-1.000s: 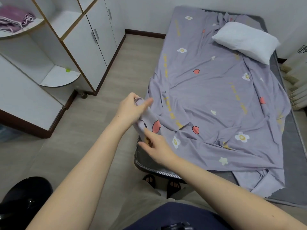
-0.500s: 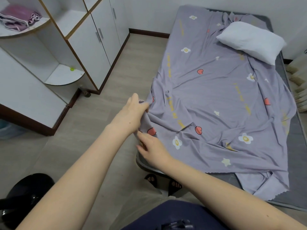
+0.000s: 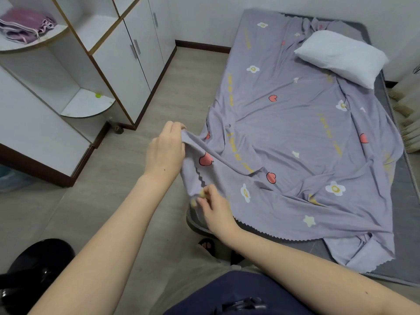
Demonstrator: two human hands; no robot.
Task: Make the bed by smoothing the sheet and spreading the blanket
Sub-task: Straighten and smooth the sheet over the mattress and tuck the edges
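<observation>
A lilac sheet [image 3: 302, 133] printed with flowers and hearts lies wrinkled over a grey mattress [image 3: 386, 264] on the floor. Its near left corner is lifted off the mattress. My left hand [image 3: 166, 151] pinches the top of that corner, held out over the floor. My right hand [image 3: 214, 208] grips the scalloped edge just below, above the mattress's near left corner. A white pillow [image 3: 341, 57] rests at the far right of the bed. The sheet's near right corner is bunched, leaving bare mattress there.
A white wardrobe [image 3: 127, 57] with open corner shelves stands to the left; folded pink cloth [image 3: 27, 26] lies on the top shelf. A black round object [image 3: 34, 269] sits at bottom left. Folded beige fabric [image 3: 409, 119] is at the right edge. My sandalled feet [image 3: 209, 246] stand by the mattress.
My left hand has drawn the sheet's corner up and leftward, stretching it out. My right hand has slid along the scalloped edge and taken hold of it.
</observation>
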